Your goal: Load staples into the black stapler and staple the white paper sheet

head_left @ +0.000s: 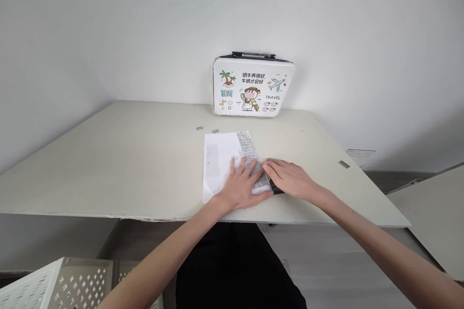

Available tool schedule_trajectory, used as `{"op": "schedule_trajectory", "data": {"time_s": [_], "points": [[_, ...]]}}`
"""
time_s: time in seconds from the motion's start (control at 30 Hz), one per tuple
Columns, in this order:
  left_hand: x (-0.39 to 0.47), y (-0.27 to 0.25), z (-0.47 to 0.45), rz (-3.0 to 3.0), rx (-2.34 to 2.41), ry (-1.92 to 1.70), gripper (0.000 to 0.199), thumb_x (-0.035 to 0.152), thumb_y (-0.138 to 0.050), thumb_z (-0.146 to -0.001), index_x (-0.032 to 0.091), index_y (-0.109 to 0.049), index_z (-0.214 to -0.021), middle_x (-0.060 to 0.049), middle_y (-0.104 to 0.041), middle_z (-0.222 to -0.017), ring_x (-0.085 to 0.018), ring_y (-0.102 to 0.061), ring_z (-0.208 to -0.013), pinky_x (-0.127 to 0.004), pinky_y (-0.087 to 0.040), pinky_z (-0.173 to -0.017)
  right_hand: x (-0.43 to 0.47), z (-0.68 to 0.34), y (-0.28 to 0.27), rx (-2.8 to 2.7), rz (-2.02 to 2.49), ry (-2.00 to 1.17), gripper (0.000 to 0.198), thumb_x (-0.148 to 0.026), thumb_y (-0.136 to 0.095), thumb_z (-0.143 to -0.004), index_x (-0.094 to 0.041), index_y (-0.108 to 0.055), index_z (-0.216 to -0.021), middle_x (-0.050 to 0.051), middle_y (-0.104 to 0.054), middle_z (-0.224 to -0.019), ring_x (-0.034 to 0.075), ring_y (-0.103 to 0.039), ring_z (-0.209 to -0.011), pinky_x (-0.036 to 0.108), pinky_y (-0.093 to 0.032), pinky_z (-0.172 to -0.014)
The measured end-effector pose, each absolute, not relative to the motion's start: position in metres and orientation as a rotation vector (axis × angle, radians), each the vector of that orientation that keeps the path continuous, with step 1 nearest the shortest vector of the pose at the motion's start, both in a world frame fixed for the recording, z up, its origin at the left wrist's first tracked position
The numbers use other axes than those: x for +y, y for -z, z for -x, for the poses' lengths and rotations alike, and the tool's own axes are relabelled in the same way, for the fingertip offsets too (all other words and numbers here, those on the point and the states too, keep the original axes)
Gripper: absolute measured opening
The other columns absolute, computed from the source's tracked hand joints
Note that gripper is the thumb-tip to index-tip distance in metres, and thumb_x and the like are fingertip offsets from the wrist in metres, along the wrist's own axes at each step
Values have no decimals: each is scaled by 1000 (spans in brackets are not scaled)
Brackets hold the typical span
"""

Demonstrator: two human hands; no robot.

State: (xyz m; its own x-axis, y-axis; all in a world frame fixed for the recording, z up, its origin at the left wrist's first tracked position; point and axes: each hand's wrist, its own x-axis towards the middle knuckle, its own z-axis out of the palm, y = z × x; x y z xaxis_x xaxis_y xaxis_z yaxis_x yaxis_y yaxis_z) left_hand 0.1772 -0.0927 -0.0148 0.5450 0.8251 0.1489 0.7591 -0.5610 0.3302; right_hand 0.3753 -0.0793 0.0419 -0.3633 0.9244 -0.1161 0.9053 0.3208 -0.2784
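My left hand [241, 186] lies flat with fingers spread, pressing on a white sheet [217, 159] with a grey, block-patterned strip [247, 144] down its right side. The strip looks shiny, like a clear sleeve or film. The sheet's lower left corner shows a fold or crease. Beside it, at the sheet's right edge, my right hand [288, 176] is closed over a black object [277, 188]. Only a small dark part of that object shows beneath the palm, so its kind is hidden. The two hands nearly touch at the fingertips.
A white case [253, 89] with cartoon travel prints and a black handle leans on the wall behind the pale table [108, 164]. Small grey stickers [215, 131] mark the tabletop. White perforated baskets [79, 282] stand below on the left. A wall socket [361, 153] is at right.
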Motion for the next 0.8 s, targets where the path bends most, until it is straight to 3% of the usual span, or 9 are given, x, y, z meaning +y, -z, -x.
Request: {"op": "schedule_trajectory", "data": {"time_s": [0.27, 0.57, 0.8], "points": [[-91, 21, -177, -2577, 1354, -487, 92, 83, -34, -93, 28, -23, -166, -6, -27, -170, -39, -9, -159, -68, 3, -126, -78, -369, -30, -2540, 1781, -236, 54, -42, -17, -109, -30, -54, -146, 5, -59, -147, 26, -55, -135, 46, -42, -108], [-92, 20, -177, -2599, 1354, -502, 87, 78, -38, -94, 28, -27, -164, -6, -29, -170, -38, -12, -159, -67, 1, -126, -80, -358, -19, -2593, 1783, 156, 56, -36, -18, -109, -26, -46, -156, 13, -58, -147, 31, -56, -129, 48, -42, -103], [-91, 22, -171, -2616, 1318, -501, 100, 86, -40, -88, 29, -17, -167, -5, -25, -171, -39, -6, -159, -67, 3, -126, -82, -360, -26, -2469, 1736, -78, 55, -40, -18, -110, -28, -49, -153, 7, -59, -148, 28, -55, -134, 46, -43, -107]]}}
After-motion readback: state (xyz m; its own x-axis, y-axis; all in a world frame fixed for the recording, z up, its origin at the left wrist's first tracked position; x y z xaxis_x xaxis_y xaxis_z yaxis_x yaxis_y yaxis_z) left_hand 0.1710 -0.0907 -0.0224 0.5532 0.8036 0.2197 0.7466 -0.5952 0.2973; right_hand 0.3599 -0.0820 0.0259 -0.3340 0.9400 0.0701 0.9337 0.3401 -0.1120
